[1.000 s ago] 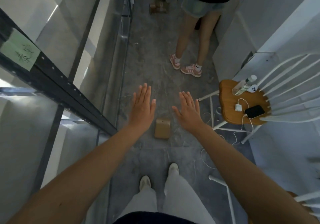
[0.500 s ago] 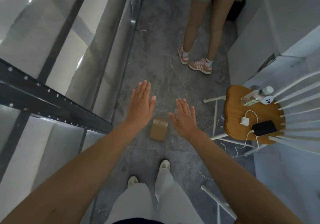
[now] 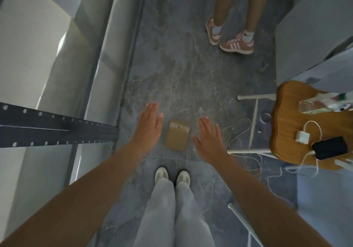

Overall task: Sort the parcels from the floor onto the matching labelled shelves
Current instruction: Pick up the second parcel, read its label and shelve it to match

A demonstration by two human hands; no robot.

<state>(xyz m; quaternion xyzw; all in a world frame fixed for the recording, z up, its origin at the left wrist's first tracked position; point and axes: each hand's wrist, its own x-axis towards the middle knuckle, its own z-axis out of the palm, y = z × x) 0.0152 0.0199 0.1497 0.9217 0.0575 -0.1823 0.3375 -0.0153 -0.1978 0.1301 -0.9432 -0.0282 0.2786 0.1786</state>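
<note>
A small brown cardboard parcel (image 3: 177, 138) lies flat on the grey marbled floor just ahead of my white shoes. My left hand (image 3: 150, 124) hovers to the left of it, palm down, fingers stretched out and holding nothing. My right hand (image 3: 208, 136) hovers to its right, also flat and empty. Neither hand touches the parcel. The metal shelf unit (image 3: 57, 130) with its dark perforated beam stands at my left.
A wooden-seated white chair (image 3: 290, 124) stands at the right with a phone (image 3: 329, 147), a charger and a bottle on it; cables trail on the floor below. Another person's legs in pink sneakers (image 3: 236, 43) stand ahead. A white wall corner is at the far right.
The view has tilted further down toward the floor. Both hands have spread apart and lowered, now flanking the parcel instead of covering it.
</note>
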